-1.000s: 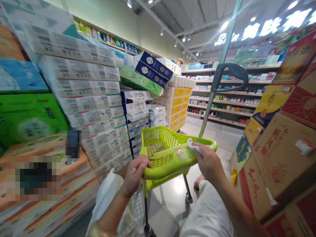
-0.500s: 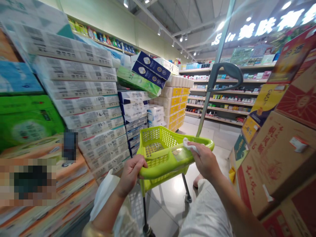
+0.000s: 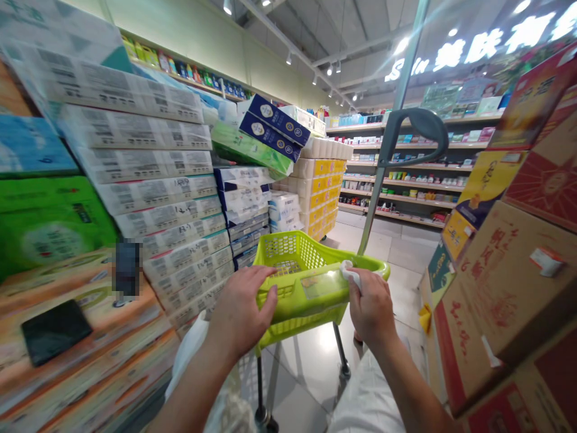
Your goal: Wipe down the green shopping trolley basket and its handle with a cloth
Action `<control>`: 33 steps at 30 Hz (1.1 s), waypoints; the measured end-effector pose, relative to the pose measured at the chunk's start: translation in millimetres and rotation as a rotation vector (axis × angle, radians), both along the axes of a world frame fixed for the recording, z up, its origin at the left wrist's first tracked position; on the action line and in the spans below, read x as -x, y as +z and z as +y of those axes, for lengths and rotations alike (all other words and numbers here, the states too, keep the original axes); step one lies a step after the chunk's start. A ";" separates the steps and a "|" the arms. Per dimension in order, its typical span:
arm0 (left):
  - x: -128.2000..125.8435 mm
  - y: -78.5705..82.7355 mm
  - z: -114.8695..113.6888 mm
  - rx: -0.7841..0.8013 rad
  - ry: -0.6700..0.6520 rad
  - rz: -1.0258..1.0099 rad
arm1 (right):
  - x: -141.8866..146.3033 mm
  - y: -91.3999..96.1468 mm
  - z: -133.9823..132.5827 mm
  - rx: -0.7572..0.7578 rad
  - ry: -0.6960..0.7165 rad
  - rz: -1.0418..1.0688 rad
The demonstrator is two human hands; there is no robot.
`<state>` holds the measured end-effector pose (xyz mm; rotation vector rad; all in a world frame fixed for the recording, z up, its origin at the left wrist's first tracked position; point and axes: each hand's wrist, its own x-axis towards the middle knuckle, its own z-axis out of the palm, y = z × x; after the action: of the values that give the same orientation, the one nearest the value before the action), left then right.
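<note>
A lime-green shopping cart [image 3: 293, 304] with a perforated basket stands in front of me. My left hand [image 3: 241, 310] lies over the left end of its handle, fingers stretched forward and thumb apart. Part of that handle end is hidden beneath the hand. At the right end, my right hand [image 3: 373, 304] is closed on a crumpled white tissue [image 3: 349, 273], pressed against the handle. A clear label panel [image 3: 322, 282] sits on the handle between the two hands.
Stacked paper packs [image 3: 166, 198] rise on the left, with a black flat object [image 3: 56, 332] on the orange packs. Cardboard boxes [image 3: 509, 276] line the right. A metal pole with a grey loop handle [image 3: 417, 137] rises behind the cart; stocked shelves [image 3: 419, 174] stand farther back.
My left hand has loosened from its grip round the handle's left end and spread forward over it. My right hand, still with the tissue, has shifted slightly and turned more upright.
</note>
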<state>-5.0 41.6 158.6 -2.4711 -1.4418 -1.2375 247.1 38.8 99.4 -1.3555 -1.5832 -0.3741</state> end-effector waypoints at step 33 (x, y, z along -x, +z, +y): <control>-31.5 3.4 10.7 0.127 -0.032 0.350 | -10.9 -6.0 -13.7 0.005 0.318 0.200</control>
<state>26.5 52.3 162.1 -2.6299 -1.4275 -0.6846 258.0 25.2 93.3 -1.0841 -1.5972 -0.0385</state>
